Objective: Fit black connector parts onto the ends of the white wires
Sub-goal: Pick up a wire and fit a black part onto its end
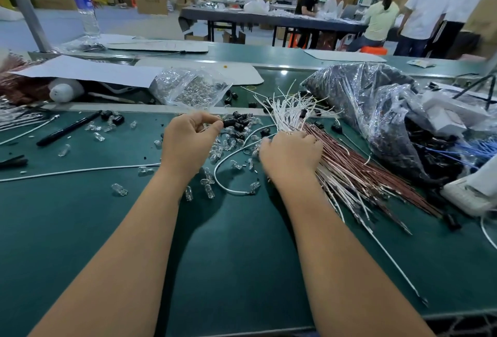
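Between thumb and forefinger of the left hand (188,134), a black connector part (229,122) is pinched, long axis pointing right toward the white wires (289,110). Right hand (291,152), nearer them, curls over the wire bundle on the tabletop (242,242). No legible writing; the water bottle (86,8) label is unreadable.

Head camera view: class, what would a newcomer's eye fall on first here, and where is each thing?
First the two hands at centre: the left hand pinches a black connector part, while the right hand presses on the bundle of white wires. Next, the small clear bulbs scattered across the green table, and the crinkled plastic bag at right.
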Tool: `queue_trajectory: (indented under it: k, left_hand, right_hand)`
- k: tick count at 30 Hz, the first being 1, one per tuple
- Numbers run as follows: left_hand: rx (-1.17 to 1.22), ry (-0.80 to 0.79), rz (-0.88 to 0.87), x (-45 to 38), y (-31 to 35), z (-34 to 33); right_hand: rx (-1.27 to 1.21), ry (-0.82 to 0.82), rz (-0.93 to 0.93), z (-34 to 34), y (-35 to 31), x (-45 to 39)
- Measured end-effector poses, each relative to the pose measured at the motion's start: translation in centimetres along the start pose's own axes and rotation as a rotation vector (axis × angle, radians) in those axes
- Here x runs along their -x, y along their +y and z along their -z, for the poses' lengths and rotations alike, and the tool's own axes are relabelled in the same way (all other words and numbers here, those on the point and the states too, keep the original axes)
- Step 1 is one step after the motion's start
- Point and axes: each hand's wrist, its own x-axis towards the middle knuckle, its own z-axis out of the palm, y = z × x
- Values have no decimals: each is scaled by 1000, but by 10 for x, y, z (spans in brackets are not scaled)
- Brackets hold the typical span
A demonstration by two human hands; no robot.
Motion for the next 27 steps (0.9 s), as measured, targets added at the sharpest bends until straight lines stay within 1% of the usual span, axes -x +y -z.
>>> queue_trajectory:
  k: [2, 4, 6, 7, 9, 11, 13, 20, 25, 27]
  left_hand:
    - [8, -7, 2, 0, 0, 1]
    - [15, -6, 4, 0, 0, 2]
    - [16, -7, 3, 0, 0, 2]
    - [15, -5, 4, 0, -1, 2]
    - [16, -1, 10, -1, -1, 2]
    - [14, -1, 19, -1, -2, 2]
    - [18, -7, 26, -1, -4, 2]
    - [44, -13, 39, 0, -4, 1]
    - [17, -23, 64, 1, -5, 1]
    - [-2, -10, 86, 2, -6, 1]
  right_hand:
    - [-228, 212, -8, 4, 13, -3]
    - [-398, 305, -100, 8, 30, -10]
    - [-453, 355, -194, 8, 46, -14]
    - [-453, 352, -230, 8, 52, -15]
    - [-406, 280, -275, 5, 60, -18]
    - [-313, 177, -286, 0, 63, -19]
    - [-257, 140, -297, -2, 63, -19]
    - [-326, 247, -344, -2, 63, -20]
    - [-309, 195, -334, -5, 64, -19]
    - [-316, 215, -336, -5, 65, -19]
